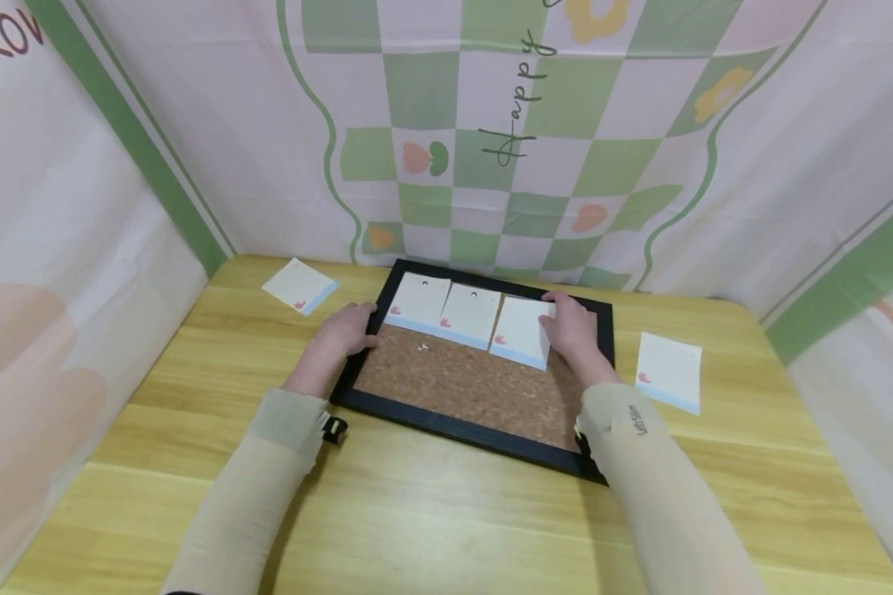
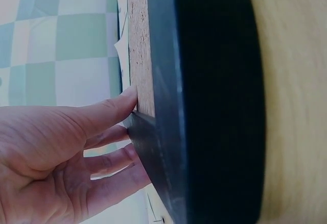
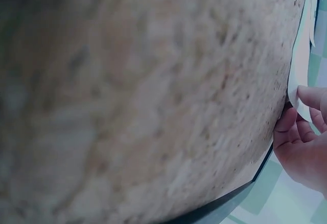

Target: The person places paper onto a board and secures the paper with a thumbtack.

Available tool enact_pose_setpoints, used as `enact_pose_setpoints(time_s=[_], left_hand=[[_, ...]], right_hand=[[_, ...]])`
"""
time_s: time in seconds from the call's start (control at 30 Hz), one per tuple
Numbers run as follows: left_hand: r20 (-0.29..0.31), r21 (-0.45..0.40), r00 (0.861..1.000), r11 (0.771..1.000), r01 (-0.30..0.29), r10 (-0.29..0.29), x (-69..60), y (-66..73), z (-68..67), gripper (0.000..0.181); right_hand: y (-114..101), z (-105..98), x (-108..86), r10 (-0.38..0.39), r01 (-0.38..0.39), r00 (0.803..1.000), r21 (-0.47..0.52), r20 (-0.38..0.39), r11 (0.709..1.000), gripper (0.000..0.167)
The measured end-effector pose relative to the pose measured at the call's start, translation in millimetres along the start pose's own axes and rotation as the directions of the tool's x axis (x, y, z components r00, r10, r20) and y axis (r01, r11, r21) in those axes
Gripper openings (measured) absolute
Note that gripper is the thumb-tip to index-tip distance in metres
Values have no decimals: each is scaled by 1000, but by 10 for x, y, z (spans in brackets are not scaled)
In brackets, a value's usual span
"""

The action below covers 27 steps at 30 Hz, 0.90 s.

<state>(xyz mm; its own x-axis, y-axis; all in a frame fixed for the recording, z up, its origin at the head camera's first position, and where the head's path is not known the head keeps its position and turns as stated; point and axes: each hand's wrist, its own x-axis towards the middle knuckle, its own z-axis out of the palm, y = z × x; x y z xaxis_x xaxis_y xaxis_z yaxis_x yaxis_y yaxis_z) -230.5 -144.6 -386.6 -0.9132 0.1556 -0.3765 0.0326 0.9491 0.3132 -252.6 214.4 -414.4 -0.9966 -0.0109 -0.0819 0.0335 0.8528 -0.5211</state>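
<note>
A black-framed corkboard [image 1: 446, 380] lies on the table, slightly turned. Three white cards with blue lower edges lie in a row along its upper part: a left card [image 1: 419, 302], a middle card [image 1: 471, 316] and a right card [image 1: 522, 329]. The left and middle cards each show a small pin at the top. My left hand [image 1: 341, 332] grips the frame's left side, thumb [image 2: 120, 106] over the inner edge, fingers outside. With its thumb and curled fingers, my right hand [image 1: 570, 329] holds the right card near its upper right corner; the exact fingertip contact is partly hidden.
One loose white card [image 1: 300, 287] lies left of the board, another loose card [image 1: 670, 370] to its right. Tiny pale bits [image 1: 423, 347] rest on the cork below the cards. A checked curtain [image 1: 491, 165] hangs behind the wooden table [image 1: 387, 521].
</note>
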Motion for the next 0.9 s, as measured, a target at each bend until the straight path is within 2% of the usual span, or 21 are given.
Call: enact_pose_setpoints(time_s=[0.17, 0.4, 0.57, 0.73, 0.9], left_hand=[[7, -4, 1000, 1000, 5, -5, 1, 7, -3, 71], [3, -24, 1000, 1000, 1, -1, -14, 2, -3, 71], [0, -16, 1000, 1000, -5, 5, -12, -7, 3, 70], [-2, -18, 1000, 1000, -8, 8, 11, -24, 8, 70], [-8, -18, 1000, 1000, -14, 14, 4, -23, 8, 70]], right_hand=[[-35, 14, 0, 24, -24, 1000, 2, 0, 1000, 44], [-59, 34, 3, 60, -61, 998, -44, -20, 997, 43], [-83, 48, -20, 83, -86, 996, -71, -43, 994, 33], [-79, 47, -28, 33, -37, 999, -114, -33, 993, 23], [-36, 16, -29, -30, 29, 1000, -132, -3, 991, 29]])
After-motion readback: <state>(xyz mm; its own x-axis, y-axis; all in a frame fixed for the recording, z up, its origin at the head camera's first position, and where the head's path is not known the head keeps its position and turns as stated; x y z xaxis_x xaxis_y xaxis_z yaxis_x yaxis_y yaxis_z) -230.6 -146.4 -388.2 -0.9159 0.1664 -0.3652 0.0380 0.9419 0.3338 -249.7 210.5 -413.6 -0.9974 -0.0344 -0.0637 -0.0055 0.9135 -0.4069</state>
